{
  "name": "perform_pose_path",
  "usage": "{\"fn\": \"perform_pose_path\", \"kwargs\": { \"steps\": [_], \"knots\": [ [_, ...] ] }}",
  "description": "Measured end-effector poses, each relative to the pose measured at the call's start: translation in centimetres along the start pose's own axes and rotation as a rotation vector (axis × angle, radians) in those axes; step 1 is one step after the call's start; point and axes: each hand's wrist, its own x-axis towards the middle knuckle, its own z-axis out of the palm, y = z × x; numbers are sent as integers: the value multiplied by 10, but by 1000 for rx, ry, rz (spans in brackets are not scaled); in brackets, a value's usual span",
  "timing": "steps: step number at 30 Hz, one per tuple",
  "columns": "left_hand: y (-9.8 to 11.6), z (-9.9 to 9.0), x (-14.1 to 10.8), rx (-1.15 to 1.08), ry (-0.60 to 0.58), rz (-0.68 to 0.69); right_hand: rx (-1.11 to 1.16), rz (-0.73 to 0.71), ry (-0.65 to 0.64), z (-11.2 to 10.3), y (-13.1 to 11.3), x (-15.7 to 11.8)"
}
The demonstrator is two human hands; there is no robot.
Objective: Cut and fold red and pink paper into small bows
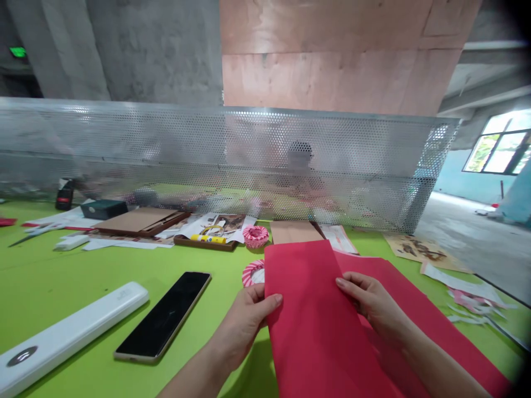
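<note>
Fingers [274, 299] of both hands [244, 326] [371, 304] pinching red paper [315, 331], white case [70, 331] with blurred logo [21, 356]

Red paper [319, 331] — lime-green table [74, 265] (red-striped paper ring [253, 273])

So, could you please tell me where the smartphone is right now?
In the head view, the smartphone lies between the white case and the left hand.

Head-worn camera, looking forward and down across the green desk [53, 287]. Left hand [244, 326] and right hand [373, 301] sit close below it, over the desk; a perforated metal screen [224, 155] stands farther off, beyond the desk.
</note>
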Motion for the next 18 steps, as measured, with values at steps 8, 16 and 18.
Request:
{"fn": "perform_pose_path", "kwargs": {
  "steps": [8,16,18],
  "knots": [
    [-1,-2,1,55,28,-19,-89,-90,26,-1,-5,-4],
    [-3,-2,3,142,17,7,-234,-187,29,-3,-4,-3],
    [-4,-1,4,123,43,25,-323,-254,67,-1,-3,-4]
  ]
}}
